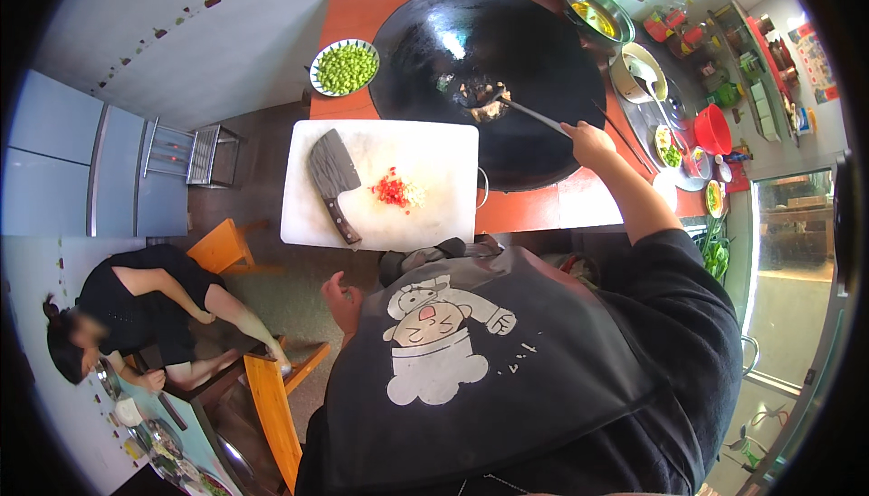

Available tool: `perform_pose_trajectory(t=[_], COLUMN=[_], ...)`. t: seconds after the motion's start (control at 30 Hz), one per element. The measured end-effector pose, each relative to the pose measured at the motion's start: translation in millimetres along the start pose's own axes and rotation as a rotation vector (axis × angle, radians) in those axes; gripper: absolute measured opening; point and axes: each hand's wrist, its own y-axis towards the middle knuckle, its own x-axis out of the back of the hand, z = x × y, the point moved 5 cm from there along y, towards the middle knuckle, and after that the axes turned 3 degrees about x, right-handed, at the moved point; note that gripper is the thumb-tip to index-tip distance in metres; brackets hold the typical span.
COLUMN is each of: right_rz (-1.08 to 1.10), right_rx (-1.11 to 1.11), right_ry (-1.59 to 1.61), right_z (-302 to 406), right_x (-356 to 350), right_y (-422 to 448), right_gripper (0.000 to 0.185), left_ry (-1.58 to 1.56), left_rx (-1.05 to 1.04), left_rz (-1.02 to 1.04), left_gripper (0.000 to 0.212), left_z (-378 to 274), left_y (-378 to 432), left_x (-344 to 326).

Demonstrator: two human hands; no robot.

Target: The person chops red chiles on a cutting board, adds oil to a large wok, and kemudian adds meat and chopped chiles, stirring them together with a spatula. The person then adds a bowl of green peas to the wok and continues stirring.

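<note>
My right hand (590, 144) grips the handle of a long-handled cooking utensil (533, 114), a ladle or spatula. Its dark head rests low in a large black wok (421, 41), against pale pieces of food (490, 110) that look like meat. My left hand (341, 298) hangs beside my apron, fingers loosely curled and apart, with nothing in it. A white cutting board (434, 224) lies in front of me at the stove's near-left edge. On it are a cleaver (333, 170) with a wooden handle and a small heap of chopped red pepper and pale bits (394, 192).
Left of the wok stands a bowl of green beans or peas (346, 68). A steel basin with yellow oil (592, 17), a beige pot (638, 75) and a red bowl (713, 129) line the right. A person (149, 306) sits at lower left near a wooden chair (268, 408).
</note>
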Motion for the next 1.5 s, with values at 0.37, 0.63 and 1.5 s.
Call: perform_pose_trajectory(t=[0.37, 0.63, 1.5], right_rz=[0.007, -0.053, 0.035], right_rx=[-0.089, 0.138, 0.134], right_ry=[0.261, -0.146, -0.125], right_z=[-15, 27, 48], right_x=[-50, -33, -28], right_y=[39, 41, 25], right_gripper=[0.053, 0.052, 0.037], left_ry=[-0.005, -0.053, -0.064], left_rx=[0.040, 0.051, 0.098], left_rz=[0.006, -0.061, -0.080], left_gripper=[0.048, 0.046, 0.046], left_z=[-1, 0, 14], left_y=[9, 6, 8], left_x=[-7, 1, 12])
